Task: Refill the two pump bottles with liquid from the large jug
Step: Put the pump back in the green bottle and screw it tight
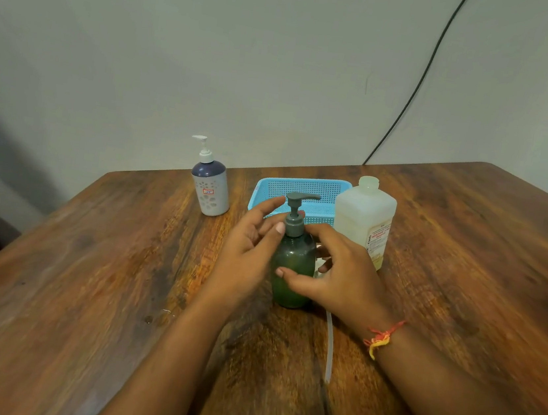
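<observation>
A dark green pump bottle stands upright at the middle of the wooden table, its grey pump head on. My right hand holds its body, thumb across the front and fingers round the back. My left hand is just left of the bottle with its fingers straight, the thumb tip at the pump collar. The large translucent white jug stands uncapped behind my right hand. A white and purple pump bottle stands at the back left, pump fitted.
A light blue mesh basket sits behind the green bottle, next to the jug. A thin white tube lies on the table under my right wrist. A black cable runs down the wall. The table's far edge meets the wall.
</observation>
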{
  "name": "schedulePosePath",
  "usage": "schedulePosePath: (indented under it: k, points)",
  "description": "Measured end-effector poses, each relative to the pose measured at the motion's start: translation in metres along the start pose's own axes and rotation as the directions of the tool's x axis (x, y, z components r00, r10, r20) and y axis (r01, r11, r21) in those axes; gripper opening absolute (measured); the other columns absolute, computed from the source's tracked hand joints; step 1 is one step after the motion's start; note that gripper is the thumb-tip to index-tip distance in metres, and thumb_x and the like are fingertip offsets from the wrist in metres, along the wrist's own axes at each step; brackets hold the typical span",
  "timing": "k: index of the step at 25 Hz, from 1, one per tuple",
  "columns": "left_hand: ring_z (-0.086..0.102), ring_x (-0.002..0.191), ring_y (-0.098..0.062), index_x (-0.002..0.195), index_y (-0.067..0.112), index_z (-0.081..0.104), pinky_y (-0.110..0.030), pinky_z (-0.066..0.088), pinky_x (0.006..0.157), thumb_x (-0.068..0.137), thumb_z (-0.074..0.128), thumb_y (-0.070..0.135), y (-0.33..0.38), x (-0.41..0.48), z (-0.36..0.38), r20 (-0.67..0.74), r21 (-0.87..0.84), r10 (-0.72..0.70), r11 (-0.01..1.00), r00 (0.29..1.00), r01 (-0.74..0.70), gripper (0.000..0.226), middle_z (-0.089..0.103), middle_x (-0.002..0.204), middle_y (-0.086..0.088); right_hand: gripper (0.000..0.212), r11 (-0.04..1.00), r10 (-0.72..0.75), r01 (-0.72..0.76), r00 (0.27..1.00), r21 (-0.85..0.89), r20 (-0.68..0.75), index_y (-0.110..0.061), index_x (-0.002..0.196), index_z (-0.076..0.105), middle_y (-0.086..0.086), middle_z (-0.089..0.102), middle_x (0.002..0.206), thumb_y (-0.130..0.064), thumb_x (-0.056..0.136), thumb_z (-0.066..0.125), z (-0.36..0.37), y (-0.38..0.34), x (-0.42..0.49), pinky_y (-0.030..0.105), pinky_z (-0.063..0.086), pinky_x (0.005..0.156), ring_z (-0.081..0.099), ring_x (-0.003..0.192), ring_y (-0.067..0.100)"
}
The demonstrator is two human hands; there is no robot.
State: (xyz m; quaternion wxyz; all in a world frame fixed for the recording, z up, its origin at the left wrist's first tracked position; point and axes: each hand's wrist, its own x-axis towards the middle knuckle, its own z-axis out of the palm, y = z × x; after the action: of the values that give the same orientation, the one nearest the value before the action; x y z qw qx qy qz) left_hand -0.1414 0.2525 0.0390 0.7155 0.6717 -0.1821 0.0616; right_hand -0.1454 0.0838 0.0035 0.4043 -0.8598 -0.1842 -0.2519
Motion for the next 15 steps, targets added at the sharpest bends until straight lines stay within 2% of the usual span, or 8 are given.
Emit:
schedulePosePath:
  k: [2,4,7,9,12,15]
  points:
    - [0.064,0.121,-0.009,0.138,0.013,0.056,-0.026,0.056,0.094,0.106,0.042,0.008,0.003,-0.002,0.005,0.009,0.016,-0.015,1.0,1.0,0.015,0.035,0.067,0.131,0.002,0.067,1.0,0.0,0.0,1.0,-0.004,0.002,-0.038,0.129,0.055,-0.021,0.062,0.116,-0.063,0.071,0.078,0.0,-0.001,0.0,0.027,0.06,0.075,0.061,0.1,0.002]
    - [0.064,0.119,-0.007,0.138,0.014,0.056,-0.023,0.057,0.088,0.103,0.051,0.014,0.004,-0.002,0.01,0.019,0.048,-0.008,0.999,1.0,0.007,0.035,0.067,0.126,0.008,0.062,1.0,-0.004,0.004,1.0,0.003,0.021,-0.04,0.126,0.055,-0.019,0.064,0.115,-0.062,0.071,0.074,-0.001,-0.003,0.0,0.028,0.06,0.076,0.062,0.101,0.002]
    - [0.063,0.121,-0.016,0.143,0.018,0.045,-0.032,0.059,0.09,0.091,0.07,0.008,-0.002,0.001,0.009,-0.088,0.045,0.033,0.999,0.996,-0.029,0.058,0.063,0.125,-0.005,0.058,1.0,-0.012,0.012,1.0,0.008,0.025,-0.041,0.123,0.055,-0.021,0.064,0.113,-0.061,0.072,0.073,-0.002,-0.005,0.0,0.029,0.061,0.074,0.063,0.1,0.001]
    - [0.067,0.115,-0.017,0.139,0.016,0.045,-0.031,0.059,0.089,0.093,0.065,0.001,-0.003,0.0,0.007,-0.128,-0.006,0.034,0.999,0.991,-0.035,0.052,0.066,0.119,-0.009,0.059,1.0,-0.006,0.006,1.0,0.01,0.019,-0.042,0.124,0.054,-0.022,0.063,0.113,-0.061,0.072,0.076,-0.003,-0.005,0.0,0.029,0.061,0.074,0.062,0.099,0.001]
    - [0.07,0.113,-0.015,0.135,0.013,0.051,-0.032,0.059,0.089,0.1,0.05,-0.002,-0.001,-0.002,0.009,-0.1,-0.053,-0.009,0.999,0.995,0.004,0.038,0.075,0.115,-0.002,0.062,1.0,0.0,0.0,1.0,0.011,0.013,-0.042,0.126,0.054,-0.023,0.062,0.114,-0.059,0.072,0.08,-0.003,-0.006,0.0,0.028,0.06,0.075,0.062,0.099,0.0]
    - [0.066,0.118,-0.015,0.142,0.016,0.048,-0.035,0.059,0.092,0.096,0.064,0.008,-0.001,-0.001,0.013,-0.075,0.018,-0.002,1.0,0.997,0.003,0.049,0.069,0.127,-0.001,0.06,1.0,0.001,-0.001,1.0,0.02,0.028,-0.041,0.125,0.053,-0.023,0.062,0.113,-0.054,0.073,0.08,-0.004,-0.008,-0.001,0.022,0.058,0.075,0.063,0.1,0.001]
